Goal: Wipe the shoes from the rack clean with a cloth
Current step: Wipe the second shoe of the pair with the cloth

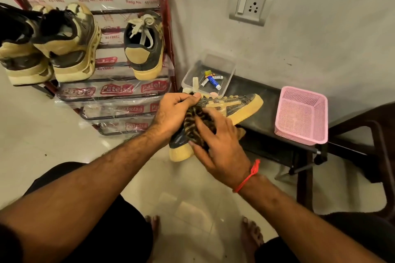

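Observation:
A grey sneaker with a cream sole [237,107] is held in front of me, toe pointing right over the black bench. My left hand [173,113] grips its collar near the laces. My right hand [218,143] presses a striped brown-and-black cloth [195,123] flat against the shoe's side, fingers spread. The matching sneaker [143,47] stands heel-out on the red shoe rack [168,34]. Two beige and black sneakers [64,45] sit on the rack's left side.
A clear plastic box [229,71] with small tubes and a pink mesh basket [301,114] sit on the black bench [263,121] by the wall. A dark chair [376,134] stands at right. A wall socket [251,5] is above. My bare feet rest on the tiled floor.

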Motion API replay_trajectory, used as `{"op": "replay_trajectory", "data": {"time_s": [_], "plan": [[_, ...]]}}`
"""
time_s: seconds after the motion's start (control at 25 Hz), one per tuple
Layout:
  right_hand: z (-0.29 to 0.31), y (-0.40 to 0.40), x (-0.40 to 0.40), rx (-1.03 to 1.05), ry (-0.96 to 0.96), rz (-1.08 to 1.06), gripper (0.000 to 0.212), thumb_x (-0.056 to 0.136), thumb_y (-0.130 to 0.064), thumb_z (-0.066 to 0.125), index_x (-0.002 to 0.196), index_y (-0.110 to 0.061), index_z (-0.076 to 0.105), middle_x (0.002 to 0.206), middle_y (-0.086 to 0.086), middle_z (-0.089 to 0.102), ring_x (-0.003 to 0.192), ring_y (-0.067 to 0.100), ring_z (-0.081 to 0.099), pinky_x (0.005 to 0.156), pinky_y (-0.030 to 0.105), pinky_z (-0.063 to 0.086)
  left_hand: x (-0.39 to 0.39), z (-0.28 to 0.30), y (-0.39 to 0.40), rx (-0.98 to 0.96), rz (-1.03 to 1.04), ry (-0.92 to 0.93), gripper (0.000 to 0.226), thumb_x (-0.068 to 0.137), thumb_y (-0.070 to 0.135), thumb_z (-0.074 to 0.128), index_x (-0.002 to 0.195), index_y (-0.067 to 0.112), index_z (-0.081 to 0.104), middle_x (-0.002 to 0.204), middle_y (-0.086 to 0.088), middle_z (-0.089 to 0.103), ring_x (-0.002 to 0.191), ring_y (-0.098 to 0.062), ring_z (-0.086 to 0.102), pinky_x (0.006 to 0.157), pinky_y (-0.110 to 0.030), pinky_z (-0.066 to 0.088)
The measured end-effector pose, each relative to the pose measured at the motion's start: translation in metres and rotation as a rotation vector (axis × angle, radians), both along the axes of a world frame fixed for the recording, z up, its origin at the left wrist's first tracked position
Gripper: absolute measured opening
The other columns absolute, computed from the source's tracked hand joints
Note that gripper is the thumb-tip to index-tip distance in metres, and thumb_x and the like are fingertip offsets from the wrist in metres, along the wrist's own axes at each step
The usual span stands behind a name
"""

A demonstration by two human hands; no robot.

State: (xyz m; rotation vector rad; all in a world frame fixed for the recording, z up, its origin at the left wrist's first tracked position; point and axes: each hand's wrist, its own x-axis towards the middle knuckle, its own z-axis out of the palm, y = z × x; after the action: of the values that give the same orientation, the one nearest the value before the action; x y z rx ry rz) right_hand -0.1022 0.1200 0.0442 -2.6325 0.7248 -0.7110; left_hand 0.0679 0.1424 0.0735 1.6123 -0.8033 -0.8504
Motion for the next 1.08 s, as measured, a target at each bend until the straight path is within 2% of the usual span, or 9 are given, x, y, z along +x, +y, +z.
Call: {"op": "replay_trajectory", "data": {"time_s": [0.08,0.16,0.24,0.32,0.44,0.52,0.68,0.88,1.08], "plan": [[-0.007,0.006,0.001,-0.128,0.03,0.034,0.05,0.095,-0.031,0.052,0.139,-0.006,0.053,0.143,0.021,0.041,0.12,0.037,0.048,0.102,0.048,0.047,0.006,-0.002,0.001,0.0,-0.026,-0.006,0.03,0.097,0.032,0.068,0.084,0.006,0.079,0.085,-0.016,0.076,0.084,-0.035,0.072,0.083,-0.047,0.058],[-0.008,-0.017,-0.007,-0.198,-0.01,-0.017,0.045,0.093,-0.02,0.053,0.134,-0.002,0.058,0.136,0.026,0.048,0.117,0.04,0.051,0.1,0.051,0.05,0.008,-0.002,0.002,-0.021,-0.056,-0.031,0.031,0.098,0.033,0.066,0.085,0.008,0.078,0.085,-0.015,0.076,0.08,-0.031,0.072,0.081,-0.047,0.057],[-0.004,-0.051,-0.02,-0.145,-0.054,-0.177,0.046,0.089,-0.014,0.055,0.132,0.0,0.058,0.134,0.026,0.049,0.119,0.038,0.047,0.101,0.053,0.047,0.004,-0.002,0.001,-0.037,-0.084,-0.042,0.029,0.099,0.032,0.064,0.089,0.01,0.078,0.085,-0.012,0.077,0.08,-0.025,0.073,0.077,-0.042,0.058],[0.0,-0.058,-0.022,-0.022,-0.104,-0.27,0.047,0.087,-0.015,0.053,0.132,-0.001,0.059,0.133,0.024,0.048,0.122,0.035,0.045,0.104,0.054,0.045,0.0,-0.002,-0.002,-0.053,-0.107,-0.05,0.027,0.1,0.032,0.064,0.093,0.011,0.079,0.088,-0.011,0.078,0.083,-0.026,0.074,0.078,-0.04,0.058],[0.002,-0.014,-0.002,-0.045,-0.089,-0.063,0.047,0.088,-0.02,0.05,0.13,-0.001,0.06,0.134,0.023,0.045,0.126,0.035,0.045,0.112,0.045,0.04,0.001,-0.006,-0.003,-0.067,-0.099,-0.046,0.028,0.099,0.03,0.064,0.091,0.008,0.078,0.09,-0.018,0.076,0.08,-0.023,0.069,0.079,-0.043,0.056],[0.007,-0.02,-0.005,-0.114,-0.05,0.011,0.045,0.088,-0.019,0.052,0.129,-0.002,0.061,0.132,0.022,0.046,0.124,0.034,0.046,0.11,0.042,0.041,0.002,-0.006,-0.002,-0.072,-0.126,-0.034,0.026,0.099,0.029,0.064,0.092,0.008,0.078,0.092,-0.016,0.076,0.081,-0.023,0.068,0.08,-0.042,0.055],[0.011,-0.082,-0.036,0.066,-0.039,-0.372,0.049,0.086,-0.025,0.049,0.129,-0.005,0.062,0.128,0.016,0.046,0.119,0.031,0.047,0.104,0.05,0.046,0.001,-0.008,-0.001,-0.088,-0.173,-0.119,0.022,0.1,0.031,0.062,0.095,0.015,0.078,0.091,-0.009,0.078,0.086,-0.029,0.075,0.082,-0.047,0.06],[0.004,-0.036,-0.015,0.057,-0.057,-0.104,0.047,0.088,-0.023,0.048,0.127,-0.001,0.062,0.126,0.019,0.047,0.121,0.029,0.047,0.11,0.039,0.04,0.006,-0.014,-0.001,-0.104,-0.155,-0.162,0.032,0.096,0.04,0.062,0.093,0.012,0.077,0.088,-0.015,0.076,0.079,-0.028,0.071,0.08,-0.057,0.058],[0.011,-0.084,-0.039,0.109,-0.002,-0.407,0.042,0.089,-0.016,0.054,0.128,-0.003,0.062,0.125,0.017,0.045,0.118,0.031,0.046,0.104,0.05,0.045,0.006,-0.017,-0.001,-0.116,-0.185,-0.236,0.034,0.095,0.047,0.06,0.094,0.017,0.077,0.085,-0.005,0.077,0.082,-0.026,0.073,0.077,-0.053,0.059]]}}
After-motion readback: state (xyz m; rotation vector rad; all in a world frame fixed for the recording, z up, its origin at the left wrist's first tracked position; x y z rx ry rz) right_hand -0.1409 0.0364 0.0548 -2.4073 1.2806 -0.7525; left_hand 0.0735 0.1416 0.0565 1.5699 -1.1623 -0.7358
